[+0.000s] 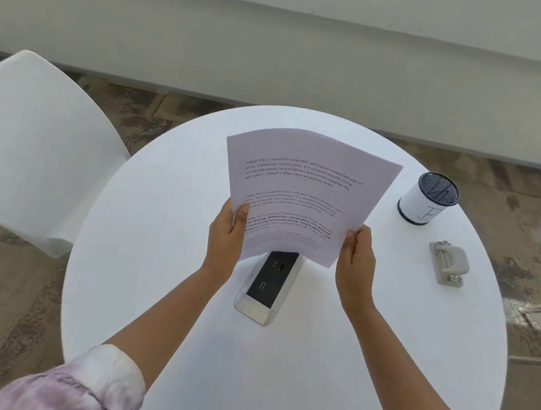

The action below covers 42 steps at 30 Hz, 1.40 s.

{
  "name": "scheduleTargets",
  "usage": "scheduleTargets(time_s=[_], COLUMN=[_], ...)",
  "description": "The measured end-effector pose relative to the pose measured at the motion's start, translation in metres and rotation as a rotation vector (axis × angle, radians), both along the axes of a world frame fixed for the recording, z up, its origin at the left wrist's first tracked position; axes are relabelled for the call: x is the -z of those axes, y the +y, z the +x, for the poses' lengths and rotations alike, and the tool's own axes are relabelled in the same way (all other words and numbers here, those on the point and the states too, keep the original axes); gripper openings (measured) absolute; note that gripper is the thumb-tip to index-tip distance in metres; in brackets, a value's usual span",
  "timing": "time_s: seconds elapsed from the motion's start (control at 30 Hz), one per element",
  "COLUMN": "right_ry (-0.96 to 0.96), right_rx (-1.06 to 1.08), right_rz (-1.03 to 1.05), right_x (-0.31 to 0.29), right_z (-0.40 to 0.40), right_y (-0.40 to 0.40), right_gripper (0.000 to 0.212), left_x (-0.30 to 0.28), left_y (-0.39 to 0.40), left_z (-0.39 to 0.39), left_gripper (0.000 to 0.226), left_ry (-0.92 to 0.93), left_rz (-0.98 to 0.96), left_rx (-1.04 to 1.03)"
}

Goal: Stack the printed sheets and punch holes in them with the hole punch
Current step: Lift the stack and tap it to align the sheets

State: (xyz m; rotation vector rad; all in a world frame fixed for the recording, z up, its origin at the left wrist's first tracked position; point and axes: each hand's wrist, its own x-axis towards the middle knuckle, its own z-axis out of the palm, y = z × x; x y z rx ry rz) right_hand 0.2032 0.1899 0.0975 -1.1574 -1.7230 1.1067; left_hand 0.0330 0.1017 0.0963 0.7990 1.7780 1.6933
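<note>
Your left hand (226, 233) and right hand (355, 254) pinch the sheets (300, 194), which hide the far end of the outlet box (266, 291).

Printed sheets (300, 194), held above the round table (159, 293): three or four paragraphs of black print, all seemingly repeating one text. Top paragraph reads "Village life is a peaceful, close-knit and nature-connected way of living. Defined by a slower pace, it is centered around strong community bonds, local traditions and primary activities like agriculture. Though it offers clean air and less stress". Third paragraph partly bold; lowest one too small and faint to read. Right of the sheets, white-wrapped cup (427, 200): a hand-drawn mark like "F" on its side, a scribble like "Nh" on the dark mesh top, both uncertain
</note>
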Motion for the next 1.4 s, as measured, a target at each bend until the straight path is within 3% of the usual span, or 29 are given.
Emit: scheduleTargets(time_s=[0.13,0.2,0.27,0.37,0.47,0.6,0.8,0.9,0.97,1.03,1.1,1.23,1.4], right_ry=[-0.026,-0.046,-0.076,-0.020,0.208,0.380,0.283,0.233,0.199,0.168,0.140,0.037,-0.224], right_rx=[0.013,0.070,0.130,0.135,-0.026,-0.099,-0.041,-0.103,-0.144,-0.161,-0.184,-0.248,-0.126], right_rz=[-0.023,-0.067,-0.208,-0.610,-0.989,-0.984,-0.862,-0.812,-0.791,-0.787,-0.795,-0.859,-0.841], right_x=[-0.002,0.000,0.003,0.011,0.015,0.014,0.010,0.004,0.002,0.002,0.001,0.004,0.023], right_z=[-0.001,-0.001,-0.001,-0.001,0.000,-0.002,0.001,0.014,0.027,0.039,0.047,0.052,0.048], right_y=[0.011,0.016,0.016,0.015,0.015,0.015,0.024,0.032,0.040,0.048,0.054,0.059,0.055], right_gripper=[0.018,0.042,0.067,0.087,0.068,0.025,0.028,0.029,0.031,0.032,0.031,0.031,0.028], left_x=[-0.005,-0.005,-0.002,-0.001,-0.004,-0.003,0.002,-0.001,-0.004,-0.008,-0.007,0.003,0.023], left_y=[0.002,0.002,0.003,0.004,0.005,0.005,-0.003,-0.009,-0.018,-0.028,-0.032,-0.026,-0.024], left_z=[-0.005,-0.007,-0.009,-0.006,0.001,0.006,0.001,-0.026,-0.053,-0.076,-0.091,-0.103,-0.083], left_gripper=[0.018,0.019,0.022,0.022,0.021,0.020,0.025,0.027,0.043,0.064,0.071,0.052,0.034], left_ry=[-0.049,-0.158,-0.258,-0.387,-0.463,-0.580,-0.647,-0.773,-0.831,-0.834,-0.791,-0.691,-0.344], left_rz=[0.022,0.053,0.074,0.081,0.108,0.129,0.121,0.165,0.188,0.112,-0.074,-0.426,-0.774], left_rx=[-0.035,-0.066,-0.092,-0.129,-0.151,-0.200,-0.189,-0.225,-0.194,-0.097,0.047,0.262,0.366])
